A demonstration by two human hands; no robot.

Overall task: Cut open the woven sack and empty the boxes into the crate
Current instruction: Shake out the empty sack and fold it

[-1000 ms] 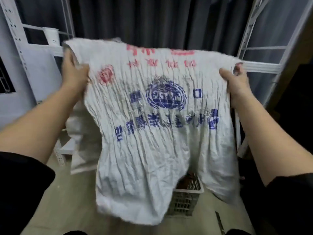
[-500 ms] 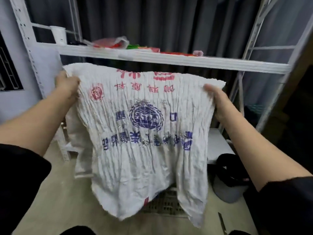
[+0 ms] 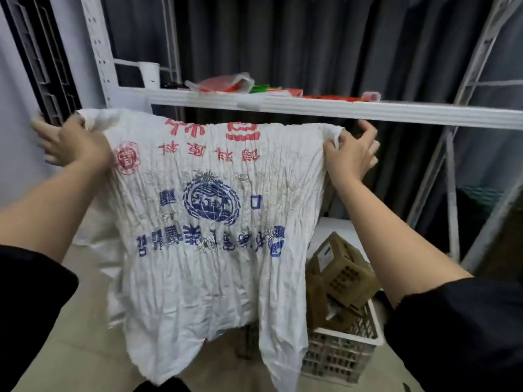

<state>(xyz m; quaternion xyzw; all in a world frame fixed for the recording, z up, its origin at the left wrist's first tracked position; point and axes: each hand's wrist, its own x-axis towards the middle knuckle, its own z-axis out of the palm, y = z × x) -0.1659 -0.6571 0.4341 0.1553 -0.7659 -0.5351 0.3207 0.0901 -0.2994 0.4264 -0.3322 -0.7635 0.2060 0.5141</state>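
Observation:
A white woven sack (image 3: 209, 250) with red and blue upside-down print hangs flat and limp in front of me. My left hand (image 3: 76, 145) grips its upper left corner, and my right hand (image 3: 349, 154) pinches its upper right corner with some fingers spread. Below on the right stands a white slatted crate (image 3: 342, 355) holding brown cardboard boxes (image 3: 339, 273) piled above its rim. The sack's lower edge hangs in front of the crate's left part and hides it.
A white metal rack surrounds the spot; its shelf (image 3: 311, 107) runs just behind the sack's top edge and carries plastic bags (image 3: 226, 83) and a white cup (image 3: 150, 75). Dark curtains hang behind. A second pale sack (image 3: 96, 239) stands at the left. The floor is beige.
Both hands have lowered the sack and shifted it left, so the shelf shows above it. The crate with its boxes has come into view at the lower right.

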